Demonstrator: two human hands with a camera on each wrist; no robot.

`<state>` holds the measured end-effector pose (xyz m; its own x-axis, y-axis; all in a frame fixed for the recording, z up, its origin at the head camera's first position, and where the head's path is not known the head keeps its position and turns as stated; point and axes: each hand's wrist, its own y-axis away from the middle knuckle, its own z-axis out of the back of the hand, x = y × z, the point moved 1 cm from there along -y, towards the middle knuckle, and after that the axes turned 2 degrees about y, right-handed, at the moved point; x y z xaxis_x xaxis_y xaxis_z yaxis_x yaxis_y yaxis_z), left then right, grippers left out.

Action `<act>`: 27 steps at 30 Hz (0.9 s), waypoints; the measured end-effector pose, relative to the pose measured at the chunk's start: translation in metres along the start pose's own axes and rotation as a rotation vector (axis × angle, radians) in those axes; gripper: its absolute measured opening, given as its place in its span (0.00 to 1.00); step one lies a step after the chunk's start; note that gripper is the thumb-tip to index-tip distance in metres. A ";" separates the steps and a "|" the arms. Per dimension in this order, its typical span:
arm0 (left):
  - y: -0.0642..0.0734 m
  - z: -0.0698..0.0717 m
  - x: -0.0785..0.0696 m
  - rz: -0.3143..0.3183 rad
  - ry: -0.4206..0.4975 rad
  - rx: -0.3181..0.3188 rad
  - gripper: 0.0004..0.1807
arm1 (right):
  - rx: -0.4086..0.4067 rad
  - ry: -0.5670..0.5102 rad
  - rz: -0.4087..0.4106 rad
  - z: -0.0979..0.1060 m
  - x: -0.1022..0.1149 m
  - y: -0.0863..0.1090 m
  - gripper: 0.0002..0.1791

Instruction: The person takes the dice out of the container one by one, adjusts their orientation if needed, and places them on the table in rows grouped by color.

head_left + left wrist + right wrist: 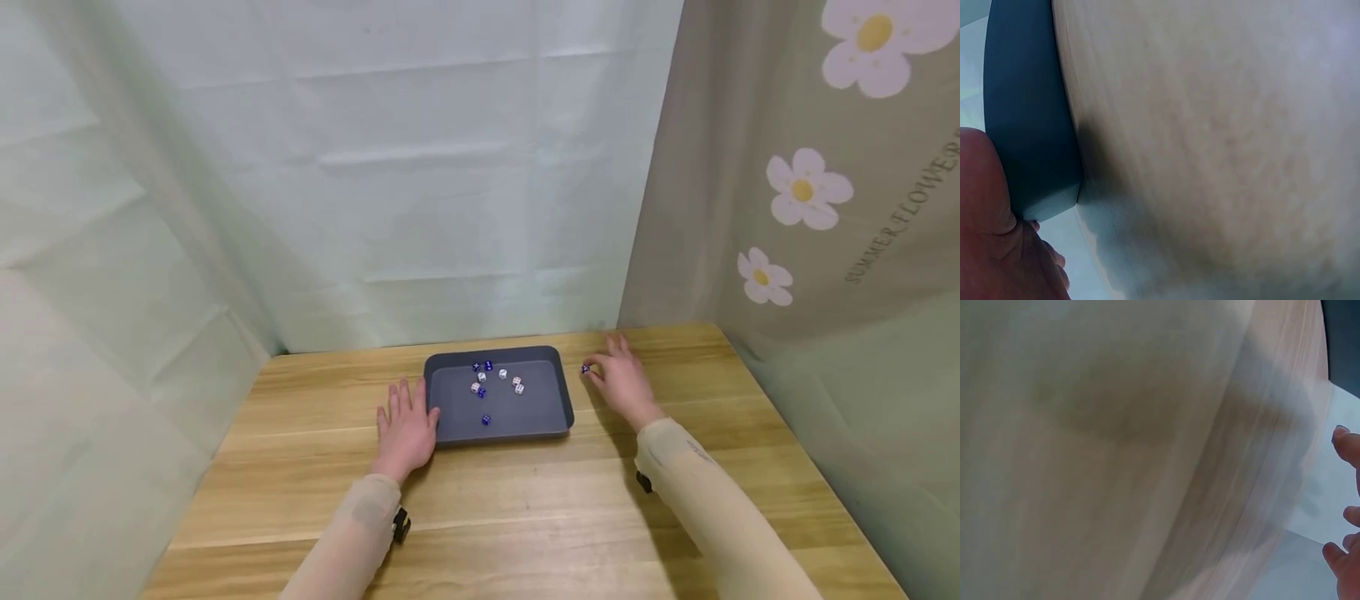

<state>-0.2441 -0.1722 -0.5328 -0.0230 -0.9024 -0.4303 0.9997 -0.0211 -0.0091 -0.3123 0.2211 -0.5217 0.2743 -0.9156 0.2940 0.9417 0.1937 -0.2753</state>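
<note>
A dark grey tray (528, 417) sits on the wooden table. Inside it lie several white dice (502, 374) and several blue dice (486, 420), mostly toward the back and middle. My left hand (406, 429) rests flat at the tray's left side, fingers spread and thumb by the rim; the left wrist view shows the thumb (982, 181) against the tray wall (1032, 112). Right of the tray, my right hand (624, 382) pinches a blue die (586, 368) between thumb and index finger, other fingers extended. In the right wrist view that die is out of sight.
The wooden table (480, 517) stretches to both sides and in front of the tray. A pale curtain (450, 208) hangs right behind its back edge. On the right hangs a cloth printed with flowers (802, 191).
</note>
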 end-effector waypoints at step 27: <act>0.003 0.002 -0.001 0.019 -0.010 0.020 0.39 | 0.074 0.034 -0.014 -0.010 0.010 -0.015 0.08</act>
<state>-0.2413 -0.1722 -0.5302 -0.0044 -0.9069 -0.4212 0.9998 -0.0129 0.0173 -0.3256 0.2055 -0.5243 0.2556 -0.9295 0.2660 0.9575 0.2053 -0.2025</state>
